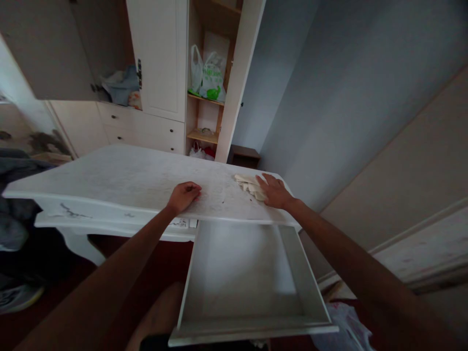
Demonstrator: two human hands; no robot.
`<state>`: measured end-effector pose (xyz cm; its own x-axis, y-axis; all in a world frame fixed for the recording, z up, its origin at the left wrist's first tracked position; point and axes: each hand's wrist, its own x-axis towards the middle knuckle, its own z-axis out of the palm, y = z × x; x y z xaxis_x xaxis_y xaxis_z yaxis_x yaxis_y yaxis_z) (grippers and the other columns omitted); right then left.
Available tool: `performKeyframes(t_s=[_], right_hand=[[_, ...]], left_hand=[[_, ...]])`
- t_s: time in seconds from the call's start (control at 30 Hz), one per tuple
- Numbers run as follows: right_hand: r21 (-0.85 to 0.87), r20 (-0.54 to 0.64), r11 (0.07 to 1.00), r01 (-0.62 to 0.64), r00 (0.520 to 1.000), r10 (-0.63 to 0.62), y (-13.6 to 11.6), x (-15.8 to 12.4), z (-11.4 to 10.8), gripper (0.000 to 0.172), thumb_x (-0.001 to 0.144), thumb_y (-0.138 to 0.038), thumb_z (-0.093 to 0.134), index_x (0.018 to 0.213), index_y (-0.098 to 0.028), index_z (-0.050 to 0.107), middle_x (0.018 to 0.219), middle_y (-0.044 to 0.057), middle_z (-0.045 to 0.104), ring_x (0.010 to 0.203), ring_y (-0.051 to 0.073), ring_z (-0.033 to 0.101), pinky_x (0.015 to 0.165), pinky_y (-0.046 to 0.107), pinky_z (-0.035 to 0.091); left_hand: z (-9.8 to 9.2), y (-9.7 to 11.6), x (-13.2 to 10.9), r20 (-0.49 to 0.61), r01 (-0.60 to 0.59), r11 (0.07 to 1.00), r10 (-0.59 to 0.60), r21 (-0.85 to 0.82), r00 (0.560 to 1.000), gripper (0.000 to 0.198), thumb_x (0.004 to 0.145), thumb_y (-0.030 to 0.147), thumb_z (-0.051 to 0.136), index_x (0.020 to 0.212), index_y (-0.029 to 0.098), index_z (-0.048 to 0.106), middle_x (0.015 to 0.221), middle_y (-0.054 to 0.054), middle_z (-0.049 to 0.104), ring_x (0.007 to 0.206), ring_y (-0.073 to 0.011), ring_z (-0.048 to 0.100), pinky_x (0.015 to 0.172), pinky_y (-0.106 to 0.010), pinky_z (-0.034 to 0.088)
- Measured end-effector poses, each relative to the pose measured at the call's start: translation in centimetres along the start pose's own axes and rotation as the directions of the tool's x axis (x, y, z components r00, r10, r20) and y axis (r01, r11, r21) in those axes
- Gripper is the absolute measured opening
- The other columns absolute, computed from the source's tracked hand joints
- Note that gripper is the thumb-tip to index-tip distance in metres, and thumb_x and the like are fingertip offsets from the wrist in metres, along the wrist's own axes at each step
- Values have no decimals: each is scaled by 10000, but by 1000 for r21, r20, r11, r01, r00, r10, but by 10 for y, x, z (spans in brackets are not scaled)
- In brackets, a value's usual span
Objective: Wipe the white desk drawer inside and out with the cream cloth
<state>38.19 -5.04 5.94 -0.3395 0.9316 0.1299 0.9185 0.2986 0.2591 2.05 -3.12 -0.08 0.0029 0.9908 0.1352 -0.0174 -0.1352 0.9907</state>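
Note:
A white desk (120, 170) with a marked, scuffed top stands in front of me. My left hand (185, 196) rests on its top near the front edge, fingers curled in; whether they hold anything is hidden. On the right part of the top lies a crumpled cream cloth (249, 185). My right hand (275, 191) lies flat against the cloth's right side, fingers stretched out, partly over it. A few small dark specks dot the surface near the cloth. Below both hands, a drawer (241, 273) is pulled far out towards me, and its bare floor shows.
Behind the desk stands a white wardrobe (161, 58) with open doors; plastic bags (210, 78) sit on a shelf. A grey-blue wall (310, 87) runs along the right. A plastic bag (345, 326) lies at lower right, and a shoe (20, 297) shows at lower left.

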Motion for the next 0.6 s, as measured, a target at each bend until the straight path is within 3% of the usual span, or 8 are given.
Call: performKeyframes(t_s=[0.07,0.13,0.23,0.33,0.4,0.47,0.53,0.6], right_hand=[[-63,145,997,-44,988,53,-2,14,2,1049,729,-156,698,1640,-158,177,1690,223,223,1543,375,242,1203,514,267],[-78,208,993,-89,973,104,-6,24,6,1004,759,-131,665,1638,-156,181,1640,234,336,1476,351,385,1158,468,348],[-74,179,982,-173,967,183,-12,30,9,839,839,-135,586,1608,-130,252,1469,259,533,1283,340,579,1017,445,467],[-56,127,971,-234,963,239,-15,28,7,680,888,-237,575,1531,-130,378,1359,246,611,1218,354,609,955,450,489],[74,86,956,-283,957,277,-13,21,5,626,886,-334,597,1472,-167,453,1317,202,654,1176,341,632,930,430,501],[330,28,895,-300,951,308,-10,9,3,646,826,-360,642,1435,-202,495,1297,149,683,1152,322,648,930,413,508],[623,-35,751,-219,951,307,-9,-14,1,724,711,-316,683,1409,-210,524,1306,112,687,1168,310,642,960,409,506],[847,-44,521,-103,964,262,-12,-46,0,760,610,-285,681,1356,-191,571,1288,97,696,1171,310,640,977,416,508]], left_hand=[[1,0,0,-13,-6,1000,6,14,1000,75,639,259,682,676,197,702,630,7,689,591,-146,625,581,-253,528],[2,-1,0,-33,-12,998,14,59,999,65,650,256,664,667,201,694,615,8,684,573,-148,622,569,-254,518],[3,-1,-1,-61,-31,989,40,148,997,70,667,257,637,649,205,679,592,9,677,547,-148,615,560,-255,503],[3,0,-2,-63,-49,980,62,192,996,104,684,290,627,639,206,666,582,11,670,530,-146,609,554,-255,497],[3,0,-2,-59,-55,980,67,192,996,118,685,309,626,635,207,660,582,14,668,527,-146,607,552,-256,500],[3,0,-3,-53,-65,980,77,190,996,117,680,313,624,638,210,659,585,15,671,526,-147,607,551,-257,503],[2,0,-3,-46,-75,978,86,195,995,111,679,313,625,642,215,660,590,12,677,529,-152,611,550,-260,504],[2,-1,-3,-42,-80,973,92,217,995,108,683,315,626,642,221,660,592,7,682,538,-162,621,552,-266,506]])
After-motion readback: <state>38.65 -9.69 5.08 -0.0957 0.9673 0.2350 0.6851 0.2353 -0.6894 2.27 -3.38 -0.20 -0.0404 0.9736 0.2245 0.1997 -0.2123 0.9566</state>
